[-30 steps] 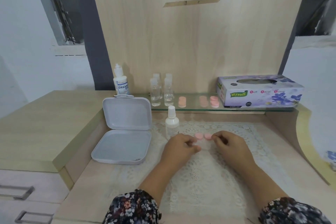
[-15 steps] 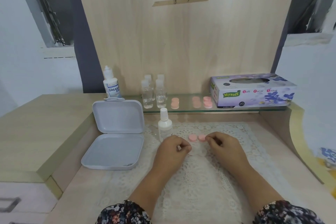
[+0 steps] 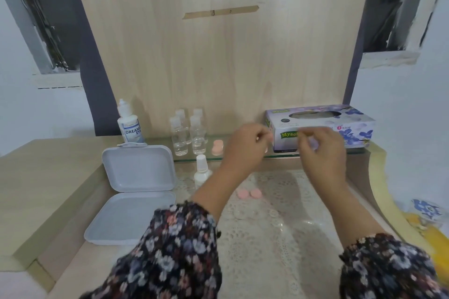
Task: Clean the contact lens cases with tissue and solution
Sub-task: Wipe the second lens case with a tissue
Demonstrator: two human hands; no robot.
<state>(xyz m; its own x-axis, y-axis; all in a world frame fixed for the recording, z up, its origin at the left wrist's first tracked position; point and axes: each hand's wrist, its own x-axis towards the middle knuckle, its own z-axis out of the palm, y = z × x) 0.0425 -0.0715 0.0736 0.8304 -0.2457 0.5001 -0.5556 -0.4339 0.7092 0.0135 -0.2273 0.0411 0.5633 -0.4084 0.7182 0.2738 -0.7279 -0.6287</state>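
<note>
Both hands hover in front of the tissue box (image 3: 320, 126), left hand (image 3: 245, 147) and right hand (image 3: 320, 150) with fingers curled, grip unclear through blur; two pink case caps (image 3: 249, 194) lie on the lace mat (image 3: 279, 238) below the box.

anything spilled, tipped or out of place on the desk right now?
Nothing stands out. The solution bottles and the clear bottles all stand upright, with no liquid visible on the lace mat. The pink lens case lies flat on the mat. The white box sits open. The tissue box sits square on the glass shelf.
</note>
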